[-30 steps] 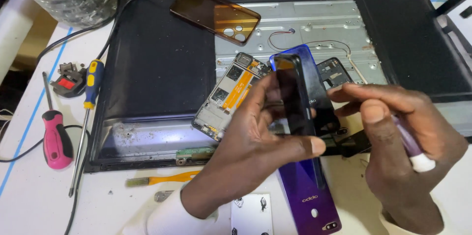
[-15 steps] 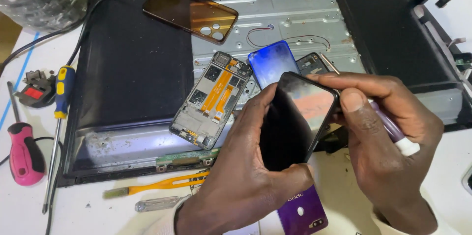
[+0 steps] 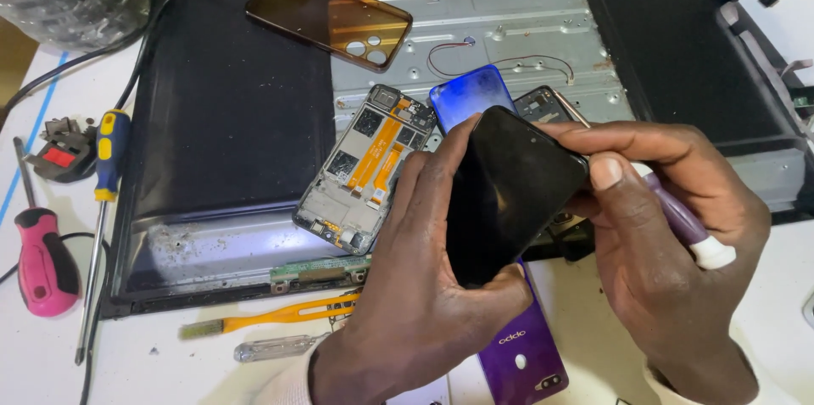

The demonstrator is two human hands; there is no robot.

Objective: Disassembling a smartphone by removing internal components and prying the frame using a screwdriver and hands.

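Note:
My left hand [image 3: 415,286] grips a black phone screen [image 3: 509,193] from below and the left, holding it tilted above the desk. My right hand [image 3: 670,235] pinches the screen's upper right corner with thumb and forefinger. In the same hand a purple-handled tool [image 3: 678,218] with a white end lies tucked in the palm. Under the screen lies a blue-to-purple phone back cover [image 3: 471,95], its lower end showing beneath my wrists. Left of it rests an opened phone frame [image 3: 365,172] with orange flex cables.
All this sits on a large black panel [image 3: 229,117] with a bare metal plate. A brown translucent phone case [image 3: 331,19] lies at the back. A yellow-and-blue screwdriver [image 3: 106,159], a pink-handled screwdriver [image 3: 42,261], an orange brush [image 3: 280,316] and a plug [image 3: 64,150] are at left.
The black screen has swung from lying along the blue-purple cover to a tilted pose lifted off it. My right fingers have shifted to its upper right corner.

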